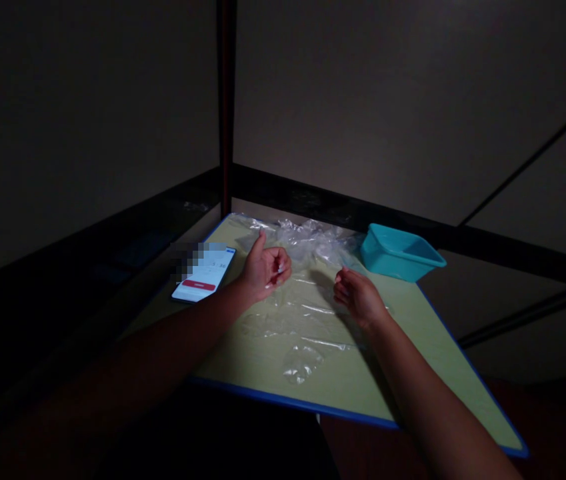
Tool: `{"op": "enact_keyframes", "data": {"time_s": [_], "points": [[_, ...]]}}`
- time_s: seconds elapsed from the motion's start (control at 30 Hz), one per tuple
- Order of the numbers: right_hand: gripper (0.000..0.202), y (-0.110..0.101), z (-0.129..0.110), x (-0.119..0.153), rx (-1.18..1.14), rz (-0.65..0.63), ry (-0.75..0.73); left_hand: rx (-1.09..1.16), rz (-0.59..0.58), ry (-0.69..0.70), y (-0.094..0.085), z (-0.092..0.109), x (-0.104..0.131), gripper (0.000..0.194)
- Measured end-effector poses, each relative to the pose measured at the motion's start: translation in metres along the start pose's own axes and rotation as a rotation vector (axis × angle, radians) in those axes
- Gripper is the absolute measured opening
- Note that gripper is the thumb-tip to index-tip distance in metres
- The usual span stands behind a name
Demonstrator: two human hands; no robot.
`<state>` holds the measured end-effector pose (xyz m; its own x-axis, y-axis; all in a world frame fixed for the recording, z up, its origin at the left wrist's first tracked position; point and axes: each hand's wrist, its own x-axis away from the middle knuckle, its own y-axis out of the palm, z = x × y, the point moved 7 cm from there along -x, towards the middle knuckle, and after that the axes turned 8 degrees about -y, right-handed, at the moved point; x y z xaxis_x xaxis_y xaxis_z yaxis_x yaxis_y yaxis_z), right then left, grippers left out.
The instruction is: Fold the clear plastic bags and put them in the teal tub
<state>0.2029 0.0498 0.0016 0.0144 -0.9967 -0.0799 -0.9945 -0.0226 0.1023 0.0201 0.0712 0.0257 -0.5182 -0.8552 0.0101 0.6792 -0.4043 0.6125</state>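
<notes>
A clear plastic sheet or bag, wrinkled and shiny, lies spread across the middle of the table. Above its left part is my left hand, thumb raised apart from loosely curled fingers, and I see nothing held in it. My right hand hovers over the right part of the plastic, its fingers half bent and no object visible in them; a shadow falls beside it. Toward the far edge, more crumpled clear plastic is bunched up. Whether that is one piece with the spread plastic, I cannot tell.
A turquoise plastic basin stands at the table's far right edge. On the left lies a phone with its screen lit. The pale yellow table has a blue rim and sits in a corner between dark walls.
</notes>
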Motion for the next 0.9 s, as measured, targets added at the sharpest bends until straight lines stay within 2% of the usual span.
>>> {"op": "enact_keyframes", "data": {"time_s": [0.07,0.13,0.2,0.27,0.33,0.43,0.5,0.67,0.9], "points": [[0.035,-0.002,-0.003,-0.002,0.198,0.006,-0.097,-0.087,0.025,0.021,-0.003,0.000,-0.002,0.070],[0.035,-0.001,-0.011,-0.001,0.492,0.004,-0.259,-0.270,0.111,0.059,-0.009,-0.001,-0.004,0.065],[0.030,0.007,-0.018,0.002,0.760,-0.054,-0.421,-0.614,0.232,0.133,-0.013,-0.002,-0.003,0.053],[0.026,0.018,-0.020,0.009,0.913,-0.174,-0.521,-1.108,0.262,0.285,-0.004,-0.004,0.002,0.037],[0.037,0.027,-0.015,0.015,1.026,-0.319,-0.512,-1.496,0.138,0.346,0.008,-0.018,0.006,0.042],[0.076,0.032,0.001,0.023,1.204,-0.518,-0.328,-1.820,-0.035,0.231,0.009,-0.039,0.010,0.069],[0.089,0.033,0.008,0.027,1.254,-0.613,-0.212,-1.926,-0.116,0.139,0.005,-0.048,0.011,0.083],[0.097,0.035,0.014,0.030,1.269,-0.719,-0.067,-2.017,-0.182,-0.025,-0.006,-0.057,0.010,0.098],[0.100,0.032,0.013,0.031,1.290,-0.758,-0.005,-2.073,-0.125,-0.106,-0.015,-0.054,0.009,0.110]]}}
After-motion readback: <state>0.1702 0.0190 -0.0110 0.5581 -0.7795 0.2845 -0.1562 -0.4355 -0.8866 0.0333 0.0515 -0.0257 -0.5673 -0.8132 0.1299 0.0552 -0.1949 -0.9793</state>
